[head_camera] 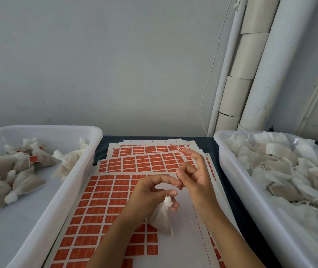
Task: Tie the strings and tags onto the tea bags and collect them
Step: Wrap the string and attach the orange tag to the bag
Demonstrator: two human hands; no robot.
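Observation:
My left hand (150, 192) grips a white tea bag (162, 217) by its gathered neck, with the bag hanging below the fingers. My right hand (193, 176) pinches the thin string (177, 185) that runs from the bag's neck. A small red tag (177, 148) sticks up by the fingertips of that hand. Both hands hover over sheets of red tags (104, 202) lying on the table.
A white bin (73, 182) at the left holds several tied tea bags with red tags (19, 171). A white bin (237, 182) at the right is heaped with untied tea bags and loose strings (289, 171). White pipes (266, 64) stand against the wall behind.

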